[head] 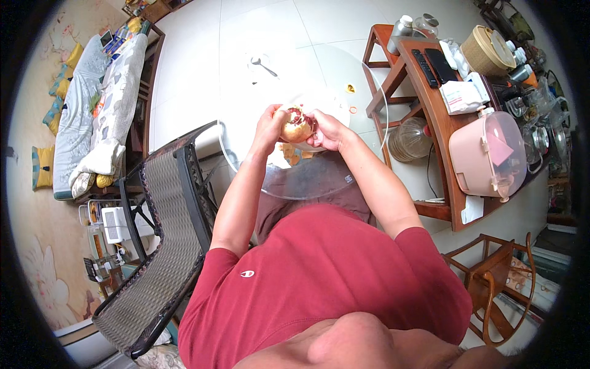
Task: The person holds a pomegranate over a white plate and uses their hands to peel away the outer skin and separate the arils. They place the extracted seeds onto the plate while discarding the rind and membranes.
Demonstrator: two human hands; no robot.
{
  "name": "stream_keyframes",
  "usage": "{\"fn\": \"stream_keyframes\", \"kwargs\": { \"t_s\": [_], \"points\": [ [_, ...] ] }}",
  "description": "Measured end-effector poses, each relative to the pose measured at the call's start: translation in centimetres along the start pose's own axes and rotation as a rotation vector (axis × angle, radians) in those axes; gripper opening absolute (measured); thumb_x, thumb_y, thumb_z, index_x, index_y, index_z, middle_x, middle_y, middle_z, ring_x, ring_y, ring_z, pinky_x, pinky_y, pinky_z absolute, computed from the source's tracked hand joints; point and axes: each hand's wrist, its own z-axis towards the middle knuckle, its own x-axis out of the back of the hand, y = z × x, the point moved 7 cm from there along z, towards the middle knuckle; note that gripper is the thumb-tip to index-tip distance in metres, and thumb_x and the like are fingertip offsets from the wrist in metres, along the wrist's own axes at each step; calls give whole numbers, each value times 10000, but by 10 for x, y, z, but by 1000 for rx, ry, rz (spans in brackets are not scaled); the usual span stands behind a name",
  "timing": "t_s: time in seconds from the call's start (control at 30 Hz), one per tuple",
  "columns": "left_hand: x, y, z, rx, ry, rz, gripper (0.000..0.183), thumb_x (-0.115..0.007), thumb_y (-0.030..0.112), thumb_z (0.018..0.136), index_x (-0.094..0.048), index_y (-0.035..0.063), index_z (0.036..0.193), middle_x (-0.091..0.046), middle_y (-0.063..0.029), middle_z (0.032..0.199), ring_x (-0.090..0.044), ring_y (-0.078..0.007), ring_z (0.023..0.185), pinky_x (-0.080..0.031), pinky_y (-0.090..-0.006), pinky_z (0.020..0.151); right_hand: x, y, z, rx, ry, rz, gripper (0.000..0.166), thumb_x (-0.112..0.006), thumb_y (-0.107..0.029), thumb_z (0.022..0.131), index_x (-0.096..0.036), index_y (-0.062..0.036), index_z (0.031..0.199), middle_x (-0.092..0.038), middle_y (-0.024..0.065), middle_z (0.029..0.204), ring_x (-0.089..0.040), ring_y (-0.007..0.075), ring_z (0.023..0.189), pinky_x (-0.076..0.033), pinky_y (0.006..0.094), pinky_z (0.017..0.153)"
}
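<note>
Both of my hands hold a partly peeled pomegranate (296, 131) above a round glass table (313, 182). My left hand (268, 128) grips its left side, the thumb lying along the top. On the other side, my right hand (328, 131) has its thumb and fingers at the opened part, where red seeds show. Below the fruit, a pale bowl or plate (339, 108) is partly hidden by my hands and washed out by glare. Pieces of peel (290, 154) lie on the near side of the table. Farther off on the glass rests a spoon (266, 68).
A woven reclining chair (161, 221) stands close on my left. At right, a wooden table (435, 138) carries a pink lidded box (484, 154), a remote control (424, 68) and a tissue pack (461, 97). Under it stands a large plastic bottle (410, 140). A small peel scrap (350, 88) lies near the glass edge.
</note>
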Motion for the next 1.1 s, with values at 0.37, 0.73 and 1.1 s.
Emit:
{"fn": "stream_keyframes", "kwargs": {
  "t_s": [0.37, 0.73, 1.1],
  "points": [
    [-19, 1, 29, 17, -35, 82, 641, -680, 360, 904, -465, -1, 1388, -639, -170, 1188, -676, -261, 1018, -607, -411, 779, 22, -13, 7, -69, -84, 98, 392, -396, -455, 1014, -589, -125, 1100, -643, 59, 851, -573, 156, 558, -377, 250, 405],
    [-29, 19, -1, -304, -103, 321, 1097, -940, 271, 622, -333, -43, 1480, -561, -190, 1352, -576, -248, 1226, -467, -346, 1051, 34, -9, 11, -79, -115, 175, 322, -442, -326, 956, -574, -68, 1096, -624, 94, 860, -531, 200, 603, -424, 302, 518],
    [-21, 18, -1, -284, -98, 284, 972, -877, 144, 676, -344, -1, 1476, -581, -151, 1291, -603, -217, 1157, -522, -337, 978, 38, -11, 13, -132, -164, 190, 313, -425, -192, 918, -612, 26, 1043, -696, 188, 968, -683, 307, 789, -541, 352, 607]
  ]
}}
